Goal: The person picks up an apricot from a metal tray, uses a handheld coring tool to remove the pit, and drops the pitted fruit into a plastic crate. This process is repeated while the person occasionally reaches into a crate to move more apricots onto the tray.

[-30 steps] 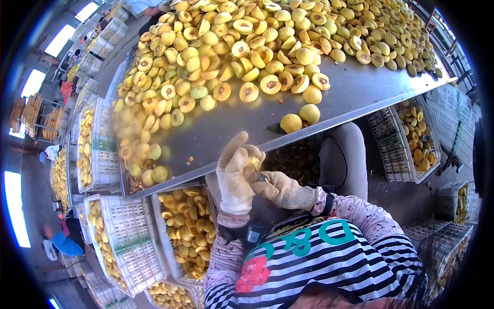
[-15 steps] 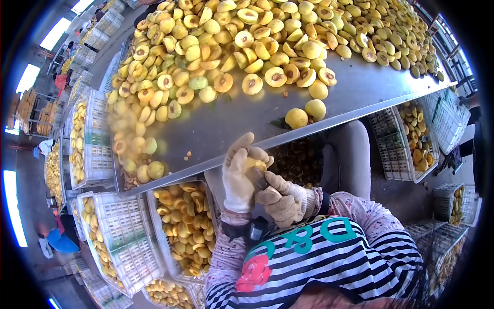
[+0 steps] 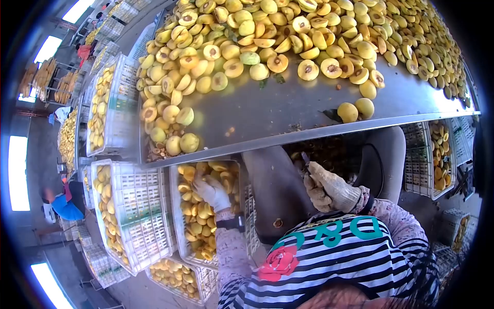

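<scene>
My left hand (image 3: 210, 191), in a pale work glove, is over a white crate (image 3: 175, 219) at the table's front. Its fingers stretch out against the yellow halved stone fruit (image 3: 199, 226) inside, and I see nothing gripped in them. My right hand (image 3: 329, 189), also gloved, is above my lap with its fingers wrapped round a small knife (image 3: 305, 157). The dark end of the knife sticks up past the fingers; the rest is hidden in the glove. Ahead, many whole and halved fruits (image 3: 278, 63) are heaped on the metal table (image 3: 262, 116).
The table's raised front edge (image 3: 309, 135) runs just beyond my knees. More crates of fruit stand at the left (image 3: 139, 211) and the right (image 3: 408, 167). Two fruits (image 3: 355, 110) lie near the edge. A person in blue (image 3: 67, 207) is farther off at left.
My left hand has gone from in front of me, where it held a piece of fruit against the knife, left into the crate. My right hand has moved right with the knife.
</scene>
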Available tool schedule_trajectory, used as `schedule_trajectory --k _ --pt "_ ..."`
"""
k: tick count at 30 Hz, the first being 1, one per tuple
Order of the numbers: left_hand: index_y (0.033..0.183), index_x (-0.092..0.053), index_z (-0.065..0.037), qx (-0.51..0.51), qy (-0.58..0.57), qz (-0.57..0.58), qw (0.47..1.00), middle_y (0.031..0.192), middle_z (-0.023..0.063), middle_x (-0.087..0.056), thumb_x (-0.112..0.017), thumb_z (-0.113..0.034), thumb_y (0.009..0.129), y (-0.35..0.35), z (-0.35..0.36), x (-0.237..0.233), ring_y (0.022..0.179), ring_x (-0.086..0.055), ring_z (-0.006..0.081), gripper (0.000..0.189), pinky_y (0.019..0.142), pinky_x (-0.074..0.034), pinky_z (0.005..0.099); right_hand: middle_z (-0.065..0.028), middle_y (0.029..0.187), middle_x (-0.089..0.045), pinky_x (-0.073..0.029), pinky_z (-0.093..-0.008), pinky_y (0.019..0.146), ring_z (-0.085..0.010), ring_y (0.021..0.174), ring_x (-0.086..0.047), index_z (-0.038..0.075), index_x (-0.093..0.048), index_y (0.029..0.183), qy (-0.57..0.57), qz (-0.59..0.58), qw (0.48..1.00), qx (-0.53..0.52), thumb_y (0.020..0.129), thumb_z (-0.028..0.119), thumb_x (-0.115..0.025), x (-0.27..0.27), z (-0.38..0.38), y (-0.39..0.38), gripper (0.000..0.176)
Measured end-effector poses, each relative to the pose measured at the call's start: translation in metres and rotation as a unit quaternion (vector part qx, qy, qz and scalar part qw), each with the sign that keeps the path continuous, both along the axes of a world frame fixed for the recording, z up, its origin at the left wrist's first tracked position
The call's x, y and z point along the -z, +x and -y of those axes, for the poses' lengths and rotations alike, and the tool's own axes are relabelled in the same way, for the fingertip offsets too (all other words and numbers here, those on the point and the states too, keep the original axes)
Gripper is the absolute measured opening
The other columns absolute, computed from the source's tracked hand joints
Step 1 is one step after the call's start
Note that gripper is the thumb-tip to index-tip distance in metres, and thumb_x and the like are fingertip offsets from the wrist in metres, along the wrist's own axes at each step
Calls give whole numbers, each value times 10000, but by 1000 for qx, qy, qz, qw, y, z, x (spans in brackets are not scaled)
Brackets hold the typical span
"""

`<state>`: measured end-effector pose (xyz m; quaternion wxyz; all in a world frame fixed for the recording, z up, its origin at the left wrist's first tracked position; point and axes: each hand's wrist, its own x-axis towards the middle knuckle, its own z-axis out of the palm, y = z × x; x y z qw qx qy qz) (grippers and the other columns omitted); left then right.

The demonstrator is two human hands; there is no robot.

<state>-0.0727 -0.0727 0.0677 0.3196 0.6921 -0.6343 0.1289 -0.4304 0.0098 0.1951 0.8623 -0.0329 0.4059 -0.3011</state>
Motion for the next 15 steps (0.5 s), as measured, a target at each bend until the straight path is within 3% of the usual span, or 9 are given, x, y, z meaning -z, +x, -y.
schedule_trajectory --k 1,2,3,4,5,6,8,11,15 --pt "1240 -574 10 -60 153 26 986 1162 202 -657 -504 -101 942 47 -19 66 1037 -619 372 326 998 -467 437 34 566 -446 -316 -230 384 -75 405 -376 138 -515 838 -53 -46 997 -16 1026 515 -485 -1 -3 1 422" --pt "1247 -577 12 -114 296 53 947 1195 210 -651 -511 -64 916 55 -20 68 1077 -608 394 346 1015 -448 445 35 574 -451 -321 -228 387 -73 413 -386 135 -523 864 -109 -94 989 -25 1036 471 -487 -2 -3 4 379" --pt "1222 -590 6 -25 217 -1 976 1178 222 -640 -508 -68 926 62 -2 69 1056 -611 398 315 980 -468 461 35 583 -456 -326 -226 391 -71 422 -396 132 -530 890 -167 -153 974 -21 1046 427 -489 -2 1 1 337" --pt "1196 -603 -1 64 153 -54 985 1162 233 -629 -505 -73 937 40 -4 9 1035 -613 402 287 944 -489 477 28 615 -476 -352 -215 414 -68 456 -428 120 -543 979 -255 -190 947 36 1046 350 -481 10 -5 3 248" --pt "1149 -630 11 95 110 -130 981 1159 209 -632 -501 -25 938 -7 -3 -52 1035 -624 355 250 935 -500 433 26 631 -484 -359 -213 427 -71 470 -439 113 -545 1001 -244 -192 949 56 1042 359 -487 5 -6 4 257" --pt "1159 -620 26 119 79 -244 959 1102 159 -658 -522 -44 956 -44 6 -85 1044 -621 250 236 952 -485 357 23 646 -493 -366 -211 439 -74 484 -451 106 -546 1023 -239 -198 948 77 1038 369 -492 0 -5 -1 269" --pt "1103 -654 5 248 107 -321 908 1054 108 -666 -543 6 964 -135 7 -151 984 -629 187 177 904 -502 319 28 674 -502 -361 -235 441 -85 491 -444 90 -566 988 -125 -201 970 -51 1034 370 -509 -5 -3 -23 289" --pt "1084 -703 -6 452 169 -254 838 1089 132 -681 -611 -1 930 -234 27 -164 986 -652 210 180 870 -511 306 -5 559 -477 -306 -259 397 -112 421 -412 103 -539 859 -291 -168 935 112 1042 463 -475 -9 -15 -41 409" --pt "1174 -704 -115 520 272 -35 809 1233 156 -623 -631 -209 911 -342 61 -140 1176 -573 340 289 1028 -452 392 25 628 -510 -317 -260 424 -90 474 -433 116 -552 866 -213 -137 937 242 1032 380 -525 -17 -27 -74 313"
